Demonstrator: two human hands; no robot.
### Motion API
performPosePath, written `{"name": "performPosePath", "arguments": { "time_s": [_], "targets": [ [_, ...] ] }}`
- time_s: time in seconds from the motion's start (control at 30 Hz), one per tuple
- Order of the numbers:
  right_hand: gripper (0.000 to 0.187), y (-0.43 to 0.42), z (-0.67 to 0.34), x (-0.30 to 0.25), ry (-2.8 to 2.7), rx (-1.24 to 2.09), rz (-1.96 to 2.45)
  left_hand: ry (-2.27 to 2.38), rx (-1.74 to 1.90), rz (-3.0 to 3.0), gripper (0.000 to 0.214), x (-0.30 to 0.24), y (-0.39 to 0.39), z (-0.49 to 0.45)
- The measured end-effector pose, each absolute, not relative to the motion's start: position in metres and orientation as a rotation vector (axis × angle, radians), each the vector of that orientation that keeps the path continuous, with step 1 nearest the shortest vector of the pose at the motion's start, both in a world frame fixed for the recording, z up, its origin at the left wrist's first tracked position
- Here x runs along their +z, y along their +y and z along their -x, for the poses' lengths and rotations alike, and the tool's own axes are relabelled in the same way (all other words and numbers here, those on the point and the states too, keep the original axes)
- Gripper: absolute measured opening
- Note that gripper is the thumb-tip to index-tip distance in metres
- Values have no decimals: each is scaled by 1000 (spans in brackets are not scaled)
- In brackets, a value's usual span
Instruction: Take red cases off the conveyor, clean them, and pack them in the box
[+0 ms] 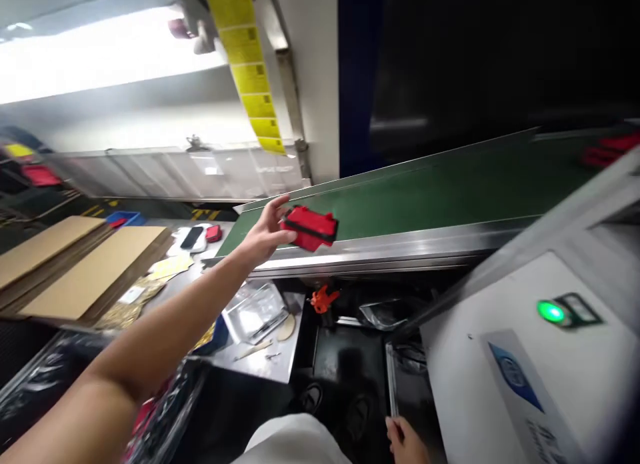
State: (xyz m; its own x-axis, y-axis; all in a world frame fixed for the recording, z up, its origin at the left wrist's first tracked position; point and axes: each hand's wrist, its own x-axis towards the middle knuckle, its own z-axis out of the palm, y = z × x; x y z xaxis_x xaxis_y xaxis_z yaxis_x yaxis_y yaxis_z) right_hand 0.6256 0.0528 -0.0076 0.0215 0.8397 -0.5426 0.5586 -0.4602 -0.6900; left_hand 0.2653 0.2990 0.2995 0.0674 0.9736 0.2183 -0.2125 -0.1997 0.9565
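My left hand (270, 232) reaches out over the near edge of the green conveyor belt (390, 197). Between its thumb and fingers is a small red pouch (311, 228) with a black band along its side, slightly blurred. The pouch hangs tilted above the belt's metal side rail (370, 251). Low in the view, my right hand (406, 441) is closed with its fingers curled, near a thin upright metal edge (391, 384). Whether anything sits inside those fingers is hidden.
Another red item (610, 149) lies far right on the belt. A white machine cabinet (480, 357) with a green light (551, 311) stands right. Left are cardboard sheets (95, 267), a side table (280, 364) with a clear tray (255, 311), and plastic-lined bins (170, 411).
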Motion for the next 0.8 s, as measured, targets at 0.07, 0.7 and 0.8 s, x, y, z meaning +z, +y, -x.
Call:
{"name": "performPosePath", "arguments": {
  "time_s": [0.07, 0.7, 0.8],
  "targets": [
    [40, 68, -608, -30, -1573, 1497, 1990, 959, 1406, -989, 75, 285, 224, -221],
    [95, 166, -289, -38, -1786, 1126, 2465, 582, 1603, -46, 63, 193, -32, -41],
    [100, 180, -288, -47, -1732, 1245, 2519, 594, 1633, -91, 69, 201, -45, -31]
  ]
}}
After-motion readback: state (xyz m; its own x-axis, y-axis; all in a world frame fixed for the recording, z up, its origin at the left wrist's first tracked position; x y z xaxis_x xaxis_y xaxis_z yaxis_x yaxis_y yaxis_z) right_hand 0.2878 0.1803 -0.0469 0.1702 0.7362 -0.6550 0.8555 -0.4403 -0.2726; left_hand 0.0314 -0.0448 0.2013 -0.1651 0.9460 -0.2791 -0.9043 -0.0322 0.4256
